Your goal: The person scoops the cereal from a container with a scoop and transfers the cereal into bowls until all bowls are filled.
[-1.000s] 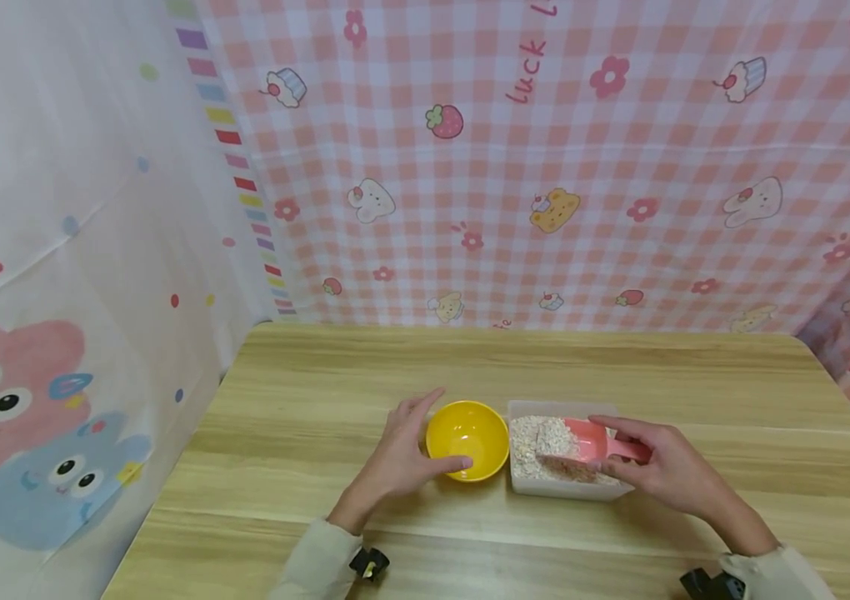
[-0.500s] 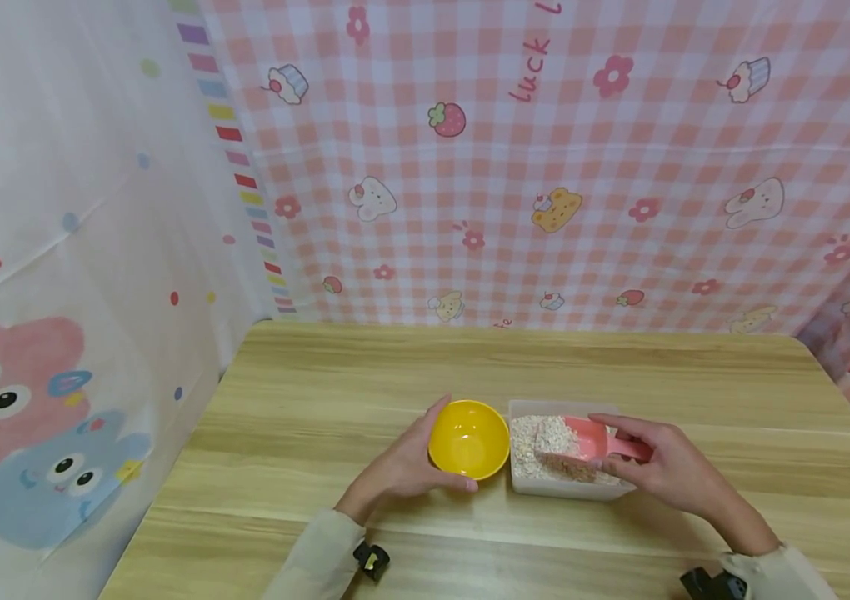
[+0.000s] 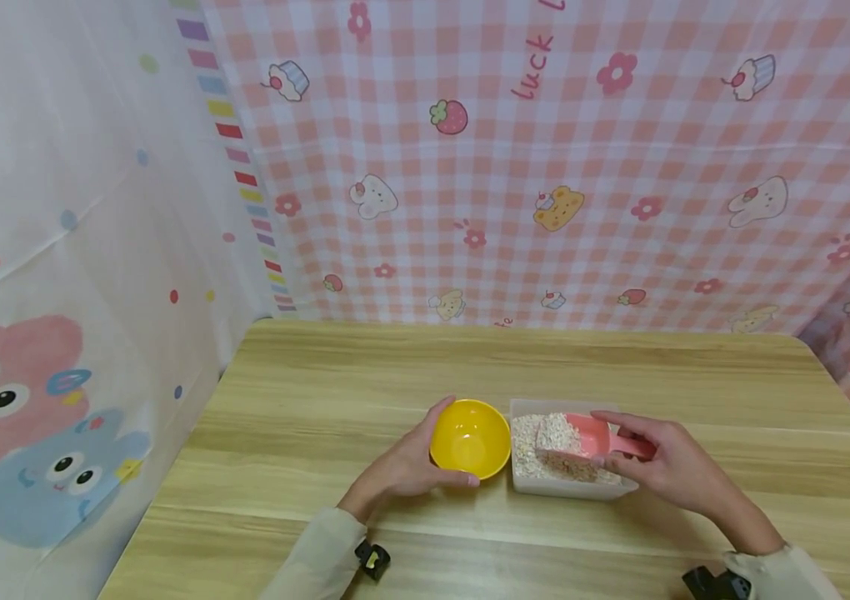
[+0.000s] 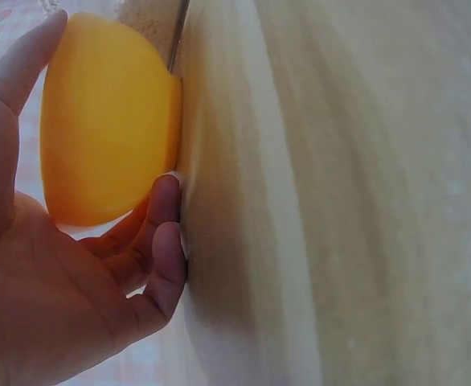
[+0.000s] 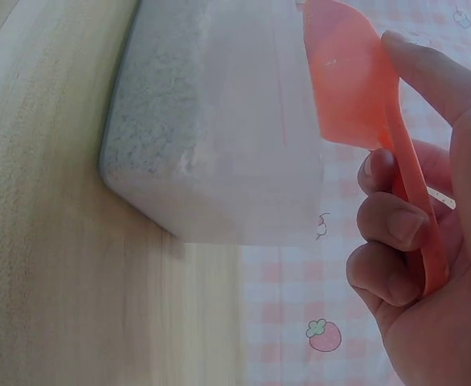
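The left arm (image 3: pixel 316 557) and right arm (image 3: pixel 785 575) reach forward and angle inward, sleeves ending short of the bare left wrist (image 3: pixel 359 497) and right wrist (image 3: pixel 751 531). The left hand (image 3: pixel 412 460) is cupped, thumb (image 4: pixel 28 60) well apart from the bent fingers (image 4: pixel 168 251). The right hand (image 3: pixel 676 467) grips, its thumb (image 5: pixel 435 74) extended and lower fingers (image 5: pixel 384 221) folded toward the palm.

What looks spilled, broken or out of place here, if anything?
Nothing stands out. The yellow bowl is upright with no visible cracks, the pink scoop holds a heap of pale flakes over the container, and I see none spilled on the table.
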A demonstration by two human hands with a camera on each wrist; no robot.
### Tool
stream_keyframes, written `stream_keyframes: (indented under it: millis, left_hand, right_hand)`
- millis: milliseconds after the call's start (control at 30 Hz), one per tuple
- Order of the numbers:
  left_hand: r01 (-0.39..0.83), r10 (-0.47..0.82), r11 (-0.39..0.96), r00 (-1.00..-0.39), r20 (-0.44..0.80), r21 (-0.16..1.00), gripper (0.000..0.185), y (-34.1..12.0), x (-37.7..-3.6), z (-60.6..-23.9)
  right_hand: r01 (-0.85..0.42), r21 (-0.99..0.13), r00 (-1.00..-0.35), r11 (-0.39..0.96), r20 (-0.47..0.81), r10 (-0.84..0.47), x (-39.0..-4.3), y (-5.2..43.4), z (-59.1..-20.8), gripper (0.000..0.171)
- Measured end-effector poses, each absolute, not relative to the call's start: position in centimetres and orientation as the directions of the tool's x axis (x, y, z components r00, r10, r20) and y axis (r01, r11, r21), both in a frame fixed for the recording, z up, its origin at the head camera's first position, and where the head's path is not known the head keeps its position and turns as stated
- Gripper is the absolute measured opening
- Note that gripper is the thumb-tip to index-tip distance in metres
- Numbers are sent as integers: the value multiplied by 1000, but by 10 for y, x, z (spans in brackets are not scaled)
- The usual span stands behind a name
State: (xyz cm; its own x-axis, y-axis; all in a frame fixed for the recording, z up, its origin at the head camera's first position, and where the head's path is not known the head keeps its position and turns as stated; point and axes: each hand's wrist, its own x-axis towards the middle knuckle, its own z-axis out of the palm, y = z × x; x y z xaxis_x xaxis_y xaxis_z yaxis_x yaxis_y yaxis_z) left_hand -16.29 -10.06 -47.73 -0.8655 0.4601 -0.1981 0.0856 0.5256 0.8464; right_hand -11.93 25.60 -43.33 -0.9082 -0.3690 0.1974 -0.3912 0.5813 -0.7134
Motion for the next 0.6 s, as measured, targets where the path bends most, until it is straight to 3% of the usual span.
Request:
stream_keyframes:
  millis: [600]
  left_hand:
    - [69, 469, 494, -861, -199, 866, 114, -100, -161, -478]
  right_hand:
    - [-426, -700, -895, 573, 232, -382, -123, 252, -422, 47]
